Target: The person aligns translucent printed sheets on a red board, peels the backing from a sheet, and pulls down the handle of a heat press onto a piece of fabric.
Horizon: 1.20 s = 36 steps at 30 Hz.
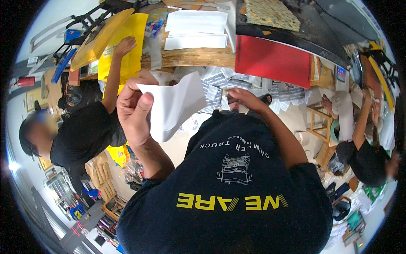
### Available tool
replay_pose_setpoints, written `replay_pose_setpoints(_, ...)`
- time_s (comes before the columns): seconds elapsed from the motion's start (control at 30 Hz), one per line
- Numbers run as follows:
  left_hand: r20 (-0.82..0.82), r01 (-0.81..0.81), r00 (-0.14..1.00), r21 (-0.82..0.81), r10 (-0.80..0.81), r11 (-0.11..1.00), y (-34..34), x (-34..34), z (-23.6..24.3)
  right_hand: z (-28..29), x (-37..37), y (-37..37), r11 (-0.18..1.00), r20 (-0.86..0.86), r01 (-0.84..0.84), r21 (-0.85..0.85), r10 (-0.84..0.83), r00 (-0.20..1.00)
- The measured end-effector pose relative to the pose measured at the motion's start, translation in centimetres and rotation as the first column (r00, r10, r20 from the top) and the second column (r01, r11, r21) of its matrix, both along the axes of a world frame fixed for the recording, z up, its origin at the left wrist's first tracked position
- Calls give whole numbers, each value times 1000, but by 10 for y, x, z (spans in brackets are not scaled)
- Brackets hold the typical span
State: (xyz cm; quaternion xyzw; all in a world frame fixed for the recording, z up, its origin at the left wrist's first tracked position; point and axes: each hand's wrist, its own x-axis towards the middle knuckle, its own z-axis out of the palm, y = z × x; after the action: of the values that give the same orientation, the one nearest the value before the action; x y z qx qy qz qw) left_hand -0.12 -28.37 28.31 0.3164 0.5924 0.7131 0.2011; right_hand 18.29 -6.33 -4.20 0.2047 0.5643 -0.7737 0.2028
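My left hand [137, 112] is raised in front of my chest and pinches a white sheet [179, 106] between thumb and fingers. The sheet is bent into a curve, its free end pointing right. My right hand [247, 100] is lower and to the right, apart from the sheet, with fingers drawn together; what they hold, if anything, cannot be made out. Beyond my hands, white sheets [196, 23] lie flat on the wooden table [190, 58]. A red panel [272, 61] hangs at the table's edge, right of them.
Many small grey-and-white printed pieces [213, 80] are heaped below the table edge. At left, a person [80, 139] has a hand on yellow material [133, 40] beside a yellow-framed press [101, 38]. Another person [370, 163] works at far right, near a wooden stool [319, 120].
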Motion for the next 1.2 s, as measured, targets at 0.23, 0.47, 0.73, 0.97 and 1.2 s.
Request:
replay_pose_setpoints(0.23,8,-101,995,63,100,993,22,5,9,77,-41,-4,608,72,271,-746,-331,941)
replay_pose_setpoints(0.47,-210,-413,909,-349,359,841,41,3,-46,94,27,52,824,-168,506,-255,-554,816)
replay_pose_setpoints(0.73,91,-169,964,-513,249,842,100,51,-219,64,155,131,597,-214,775,205,-746,631)
replay_pose_setpoints(0.97,278,241,956,-553,-96,798,133,88,-269,18,218,178,441,-227,671,596,-709,668)
replay_pose_setpoints(1.2,-187,-226,972,-552,146,803,200,51,-276,29,159,225,198,-435,681,705,-638,635)
